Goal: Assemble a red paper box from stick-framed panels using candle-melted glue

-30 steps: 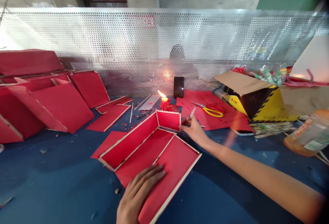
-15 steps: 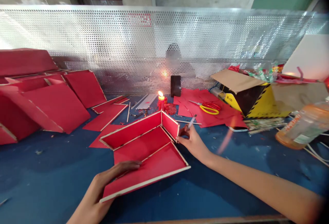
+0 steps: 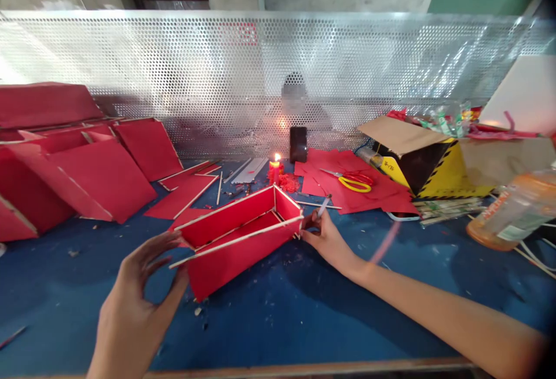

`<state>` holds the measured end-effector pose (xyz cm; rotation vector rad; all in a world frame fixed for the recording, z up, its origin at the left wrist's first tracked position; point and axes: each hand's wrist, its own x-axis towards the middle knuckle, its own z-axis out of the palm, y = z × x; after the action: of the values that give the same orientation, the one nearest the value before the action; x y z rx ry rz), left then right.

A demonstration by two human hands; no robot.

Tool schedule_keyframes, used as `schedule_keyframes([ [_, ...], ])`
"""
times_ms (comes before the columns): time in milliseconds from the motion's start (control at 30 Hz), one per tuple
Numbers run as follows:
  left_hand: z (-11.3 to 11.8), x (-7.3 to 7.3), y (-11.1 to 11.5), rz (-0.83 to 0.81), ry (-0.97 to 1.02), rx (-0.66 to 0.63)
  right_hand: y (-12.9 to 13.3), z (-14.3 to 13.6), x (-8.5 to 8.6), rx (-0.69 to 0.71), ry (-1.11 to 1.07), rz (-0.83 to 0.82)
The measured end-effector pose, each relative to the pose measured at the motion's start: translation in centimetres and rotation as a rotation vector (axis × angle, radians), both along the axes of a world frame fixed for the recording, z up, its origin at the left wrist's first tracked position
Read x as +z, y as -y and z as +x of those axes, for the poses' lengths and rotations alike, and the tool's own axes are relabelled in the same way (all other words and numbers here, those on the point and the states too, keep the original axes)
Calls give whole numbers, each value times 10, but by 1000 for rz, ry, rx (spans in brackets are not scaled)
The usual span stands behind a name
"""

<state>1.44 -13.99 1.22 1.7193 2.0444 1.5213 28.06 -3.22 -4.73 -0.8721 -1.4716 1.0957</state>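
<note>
A red cardboard box (image 3: 243, 260) edged with pale thin sticks sits tilted on the blue table, its long near panel raised to face the far panel. My left hand (image 3: 139, 292) grips the box's left end, fingertips at the upper corner and thumb against the near panel. At the right end, my right hand (image 3: 328, 243) has its fingertips closed at the corner. It also holds a whitish glue stick (image 3: 322, 207) with a dark tip, pointing up between the fingers. Behind the box burns a red candle (image 3: 274, 171) amid melted red wax.
Red panels and boxes (image 3: 104, 176) crowd the left side. Red sheets (image 3: 313, 173) with yellow-and-red scissors (image 3: 354, 182) lie behind my right hand. A phone (image 3: 297, 144) stands at the perforated metal screen (image 3: 208, 77). At right are a yellow-black carton (image 3: 456, 176) and a plastic bottle (image 3: 516, 211).
The near panel has swung up from lying open to standing upright. My left hand has shifted left and up to the box's left end. My right hand stays at the right corner.
</note>
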Motion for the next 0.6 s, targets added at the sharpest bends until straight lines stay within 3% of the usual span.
schedule_keyframes([
  [133,5,6,1,-52,-310,200,1,3,2,-6,36,-4],
  [333,13,11,2,6,-367,187,2,12,13,-92,48,-61],
  [433,10,8,1,23,-422,164,7,18,27,-125,112,105],
  [600,7,7,1,174,-612,82,25,33,52,-155,416,491],
])
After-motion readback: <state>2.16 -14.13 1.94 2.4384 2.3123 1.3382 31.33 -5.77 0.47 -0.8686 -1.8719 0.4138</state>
